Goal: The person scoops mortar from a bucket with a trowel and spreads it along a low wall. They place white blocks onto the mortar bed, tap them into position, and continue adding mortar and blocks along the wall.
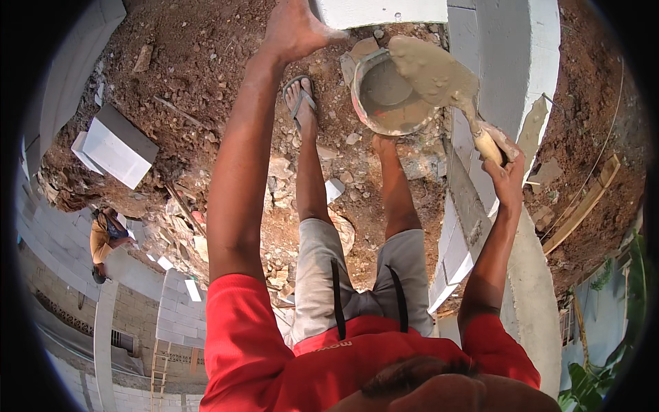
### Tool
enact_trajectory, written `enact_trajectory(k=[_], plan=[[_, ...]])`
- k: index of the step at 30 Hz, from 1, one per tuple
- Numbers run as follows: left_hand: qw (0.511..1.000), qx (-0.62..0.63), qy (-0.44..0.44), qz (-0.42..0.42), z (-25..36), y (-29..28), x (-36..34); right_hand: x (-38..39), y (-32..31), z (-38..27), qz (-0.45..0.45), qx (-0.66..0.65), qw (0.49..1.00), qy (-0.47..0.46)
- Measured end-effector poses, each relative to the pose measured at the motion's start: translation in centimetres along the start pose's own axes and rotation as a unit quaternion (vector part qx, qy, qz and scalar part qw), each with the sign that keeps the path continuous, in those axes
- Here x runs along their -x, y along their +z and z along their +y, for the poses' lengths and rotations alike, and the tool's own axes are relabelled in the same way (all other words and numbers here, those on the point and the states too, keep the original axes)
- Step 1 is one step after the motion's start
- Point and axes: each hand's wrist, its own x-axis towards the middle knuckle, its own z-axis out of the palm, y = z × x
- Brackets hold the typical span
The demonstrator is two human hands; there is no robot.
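Note:
My right hand [504, 172] is closed round the wooden handle of a trowel [436, 72]. Wet grey mortar coats its blade, which lies over the right side of a round bucket [357, 96]. More mortar [388, 86] fills the bottom of this bucket. At the top edge, my left hand [296, 31] grips the left end of a white block [384, 12]. Its thumb stretches along the block's near edge, while the other fingers are mostly out of the picture. The bucket stands on rubble between the block and my feet.
To the right runs a low wall [491, 62] of grey and white blocks. Loose white blocks [117, 147] lie on the rough brown soil at left. A wooden plank [583, 202] leans at far right. Another person [108, 240] crouches at far left, near a ladder [159, 367].

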Motion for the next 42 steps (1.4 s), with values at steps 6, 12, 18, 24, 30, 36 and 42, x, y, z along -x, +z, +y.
enact_trajectory(k=[6,12,18,24,30,36,42], plan=[[0.983,0.115,-0.126,0.065,1.7,0.1,0.3,-6.6,2.6,-6.6,0.094,0.207,0.953,-0.203],[0.956,0.269,-0.119,-0.012,-0.9,1.2,0.0,-11.1,5.9,-3.6,0.207,0.265,0.885,-0.323],[0.99,0.114,-0.068,0.039,0.1,1.0,0.4,-17.3,11.0,4.7,0.333,0.258,0.875,-0.239],[0.963,0.246,-0.112,-0.016,0.6,0.8,0.0,-19.0,11.8,6.7,0.36,0.277,0.877,-0.159],[0.95,0.286,-0.126,0.001,-0.9,1.2,-1.2,-11.0,11.4,6.7,0.334,0.219,0.914,-0.068],[0.973,0.178,-0.146,0.008,-1.4,-0.2,-2.4,-4.7,11.3,-2.5,0.035,-0.26,0.954,0.144],[0.981,0.105,-0.152,-0.052,-1.3,-0.9,-4.2,-6.5,13.5,-3.2,-0.11,-0.169,0.967,0.155]])
